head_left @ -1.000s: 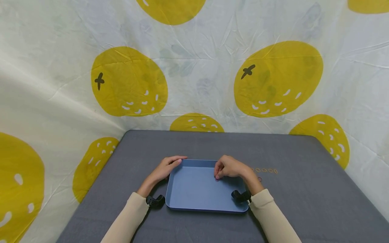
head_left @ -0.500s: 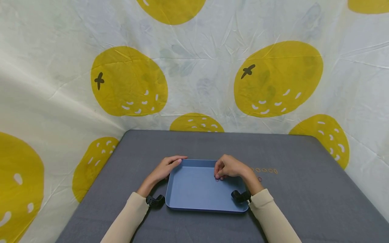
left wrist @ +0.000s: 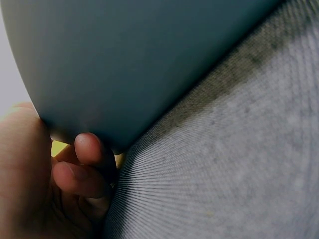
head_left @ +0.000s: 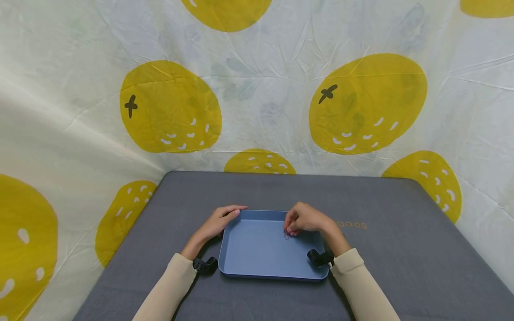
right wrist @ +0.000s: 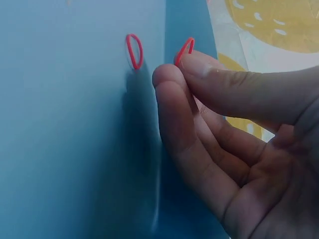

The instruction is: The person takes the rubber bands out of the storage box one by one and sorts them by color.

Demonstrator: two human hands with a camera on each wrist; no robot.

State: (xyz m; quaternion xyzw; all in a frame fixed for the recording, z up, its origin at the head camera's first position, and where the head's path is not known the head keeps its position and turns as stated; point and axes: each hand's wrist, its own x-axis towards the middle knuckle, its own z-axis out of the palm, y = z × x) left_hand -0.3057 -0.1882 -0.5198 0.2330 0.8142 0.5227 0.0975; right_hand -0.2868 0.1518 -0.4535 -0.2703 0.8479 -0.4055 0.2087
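Observation:
Thumb and fingertips of my right hand (head_left: 307, 218) pinch a small red rubber band (right wrist: 183, 49) over the right part of a blue rectangular tray (head_left: 257, 256). A second red rubber band (right wrist: 130, 50) lies on the tray floor just beside those fingertips. At the tray's far left corner, my left hand (head_left: 217, 222) holds the rim, its thumb along the top edge. The left wrist view shows its other fingers (left wrist: 79, 179) curled against the outside of the tray wall, close to the table.
Beyond my right wrist, several orange rubber bands (head_left: 349, 227) lie in a row on the grey cloth-covered table (head_left: 401, 254). A white curtain with yellow fruit prints (head_left: 265, 111) hangs behind the table. Black wrist cameras (head_left: 320, 257) sit low over the tray's near side edges.
My right hand has shifted slightly up and right, leaving the lying red band more visible. Its wrist now covers more of the bands on the table. The left hand stays put.

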